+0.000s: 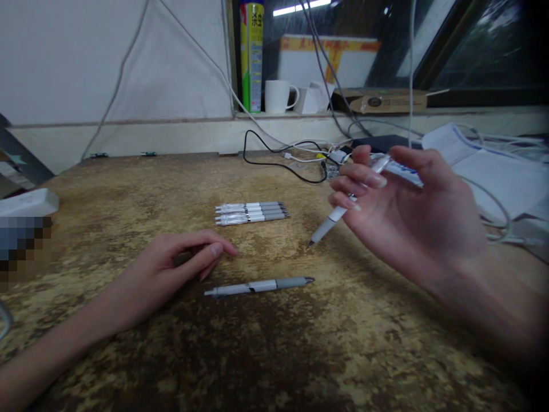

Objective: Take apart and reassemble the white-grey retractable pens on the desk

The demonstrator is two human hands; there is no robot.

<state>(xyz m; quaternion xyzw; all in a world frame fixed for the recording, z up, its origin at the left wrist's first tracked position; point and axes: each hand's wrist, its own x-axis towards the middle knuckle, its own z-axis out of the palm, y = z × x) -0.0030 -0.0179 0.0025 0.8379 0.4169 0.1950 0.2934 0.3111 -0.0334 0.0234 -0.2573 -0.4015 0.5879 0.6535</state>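
My right hand [412, 212] is raised over the right side of the table, closed on a white and grey click pen [334, 216]. Its grey tip slants down to the left, and the fingers cover part of the barrel. My left hand [175, 263] rests on the tabletop with loosely bent fingers and nothing in them. Just in front of it lies a single white and grey pen [263, 285], tip to the right. Farther back, several matching pens [253, 213] lie side by side in a row, tips also pointing right.
The worn wooden table [171, 189] runs back to the wall. Tangled cables [300, 151] and papers [506, 177] lie at the back right. A white mug [278, 96], a spray can [251, 57] and a cardboard box [386, 103] stand on the sill. A white object [30, 201] is at left.
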